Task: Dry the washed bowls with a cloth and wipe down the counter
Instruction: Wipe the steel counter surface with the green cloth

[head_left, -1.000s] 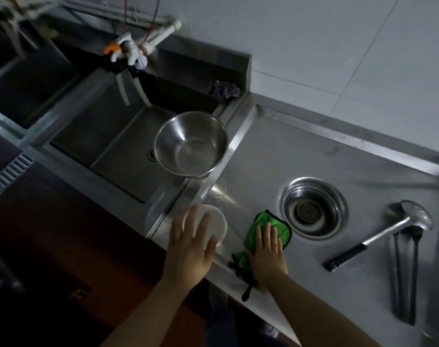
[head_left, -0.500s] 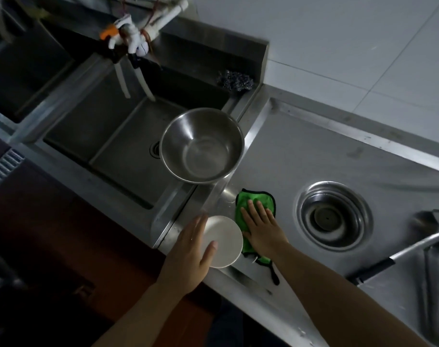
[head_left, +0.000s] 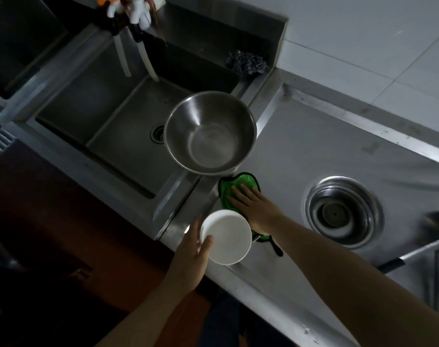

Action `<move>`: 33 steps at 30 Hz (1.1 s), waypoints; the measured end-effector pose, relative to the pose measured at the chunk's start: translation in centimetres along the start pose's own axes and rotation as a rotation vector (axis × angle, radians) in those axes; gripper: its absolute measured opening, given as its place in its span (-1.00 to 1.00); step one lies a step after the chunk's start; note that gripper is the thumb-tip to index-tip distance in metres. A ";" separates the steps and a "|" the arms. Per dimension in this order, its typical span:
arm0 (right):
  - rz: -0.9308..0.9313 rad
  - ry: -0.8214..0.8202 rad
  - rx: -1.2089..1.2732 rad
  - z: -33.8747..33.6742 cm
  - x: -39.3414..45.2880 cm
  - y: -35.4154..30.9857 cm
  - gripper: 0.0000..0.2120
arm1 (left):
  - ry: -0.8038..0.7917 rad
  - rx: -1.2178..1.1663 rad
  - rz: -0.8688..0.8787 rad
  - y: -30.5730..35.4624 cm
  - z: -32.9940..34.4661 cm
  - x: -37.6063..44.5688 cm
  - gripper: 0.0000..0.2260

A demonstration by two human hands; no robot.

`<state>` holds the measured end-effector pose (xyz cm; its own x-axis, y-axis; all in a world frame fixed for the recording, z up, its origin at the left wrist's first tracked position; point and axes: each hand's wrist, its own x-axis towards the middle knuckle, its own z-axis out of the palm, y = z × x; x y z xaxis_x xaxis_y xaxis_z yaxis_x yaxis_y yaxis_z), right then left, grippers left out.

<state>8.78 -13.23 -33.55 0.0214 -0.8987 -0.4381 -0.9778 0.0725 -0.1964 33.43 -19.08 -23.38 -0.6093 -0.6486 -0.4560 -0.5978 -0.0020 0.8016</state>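
I see a white bowl (head_left: 226, 237) held tilted above the steel bench (head_left: 313, 151) edge, a steel bowl (head_left: 209, 132) upright straddling the sink rim, green cloth (head_left: 228, 189) lying flat between them

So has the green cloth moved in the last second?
Yes. The right hand slid the green cloth away from the round drain, up beside the steel bowl.

A steel scourer (head_left: 246, 61) sits behind the sink (head_left: 93, 106), under white taps (head_left: 135, 10).
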 end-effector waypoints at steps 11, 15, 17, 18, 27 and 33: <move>0.199 0.093 0.426 -0.2 -6.2 -4.6 -0.22 | -0.113 -0.802 -0.395 0.3 0.9 0.6 -0.59; 0.396 0.235 0.932 -1.4 -7.2 -7.6 -0.48 | -0.043 -0.768 -0.425 0.9 1.4 0.9 -0.54; 0.471 0.326 1.089 -1.5 -7.5 -8.6 -0.63 | -0.034 -0.756 -0.431 1.1 1.3 1.0 -0.57; 0.507 0.345 1.188 -1.4 -7.6 -9.0 -0.67 | -0.038 -0.734 -0.419 1.1 1.2 1.0 -0.63; 0.682 0.197 1.896 -3.4 -8.6 -8.3 -0.61 | -0.022 -0.696 -0.506 1.7 0.6 1.7 -0.50; 0.558 0.204 1.845 -6.3 -11.7 -7.3 -0.66 | -0.061 -0.582 -0.489 5.8 2.3 1.9 -0.55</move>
<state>14.33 -5.93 -21.51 -0.3201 -0.6357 -0.7025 0.5273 0.4965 -0.6895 27.59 -18.60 -20.50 -0.3835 -0.4273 -0.8187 -0.4465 -0.6902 0.5694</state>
